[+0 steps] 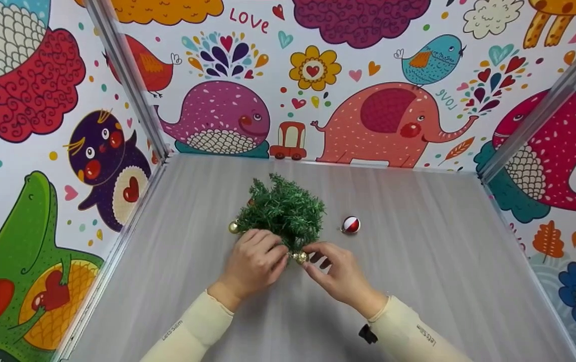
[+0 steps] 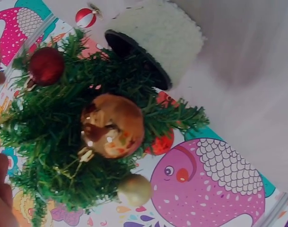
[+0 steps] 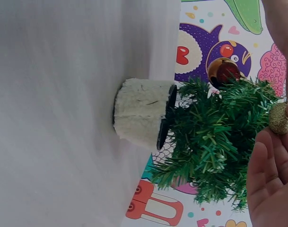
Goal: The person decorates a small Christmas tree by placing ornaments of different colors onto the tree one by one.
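Note:
A small green Christmas tree (image 1: 282,208) stands in front of both hands, its white fuzzy pot (image 3: 141,111) showing in the wrist views. My right hand (image 1: 340,274) pinches a glittery gold bauble (image 1: 301,257) between thumb and fingers at the near side of the tree. Beside it, my left hand (image 1: 257,259) has its fingers curled at the near branches, close to the bauble's top; I cannot tell exactly what they pinch. On the branches hang a shiny gold bauble (image 2: 113,125), a dark red bauble (image 2: 47,66), a pale gold bauble (image 2: 135,190) and a red glittery bauble (image 2: 161,143).
A red-and-white bauble (image 1: 351,224) lies on the grey table (image 1: 418,241) right of the tree. Walls printed with cartoon animals (image 1: 378,125) and metal corner posts (image 1: 132,75) enclose the table's back and sides.

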`<state>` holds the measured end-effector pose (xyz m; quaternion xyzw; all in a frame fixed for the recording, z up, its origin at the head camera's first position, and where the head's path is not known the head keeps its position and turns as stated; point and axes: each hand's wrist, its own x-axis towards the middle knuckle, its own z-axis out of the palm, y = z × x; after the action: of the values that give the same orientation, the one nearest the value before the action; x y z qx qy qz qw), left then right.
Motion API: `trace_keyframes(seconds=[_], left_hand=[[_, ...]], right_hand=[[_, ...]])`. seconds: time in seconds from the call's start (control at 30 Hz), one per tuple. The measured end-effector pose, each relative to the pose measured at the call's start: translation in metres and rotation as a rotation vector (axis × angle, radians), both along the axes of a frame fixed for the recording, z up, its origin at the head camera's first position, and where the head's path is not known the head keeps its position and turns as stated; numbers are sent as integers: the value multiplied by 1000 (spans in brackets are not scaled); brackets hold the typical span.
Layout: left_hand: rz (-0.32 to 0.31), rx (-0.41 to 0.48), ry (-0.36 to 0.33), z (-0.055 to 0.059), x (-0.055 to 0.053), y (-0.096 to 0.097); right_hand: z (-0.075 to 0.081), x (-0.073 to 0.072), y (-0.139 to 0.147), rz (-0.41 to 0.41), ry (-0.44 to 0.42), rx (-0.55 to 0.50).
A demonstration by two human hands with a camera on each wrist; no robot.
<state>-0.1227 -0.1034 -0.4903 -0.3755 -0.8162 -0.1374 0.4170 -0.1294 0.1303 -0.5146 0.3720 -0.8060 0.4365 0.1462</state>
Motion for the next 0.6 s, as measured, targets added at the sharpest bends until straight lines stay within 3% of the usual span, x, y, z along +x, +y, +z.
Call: trace_keyframes(seconds=[0.27, 0.6], left_hand=[[-5, 6, -56, 1, 5, 7], [18, 48, -95, -6, 7, 12]], right_hand=[[-12, 4, -1, 68, -97, 21], [-12, 3, -7, 74, 7, -49]])
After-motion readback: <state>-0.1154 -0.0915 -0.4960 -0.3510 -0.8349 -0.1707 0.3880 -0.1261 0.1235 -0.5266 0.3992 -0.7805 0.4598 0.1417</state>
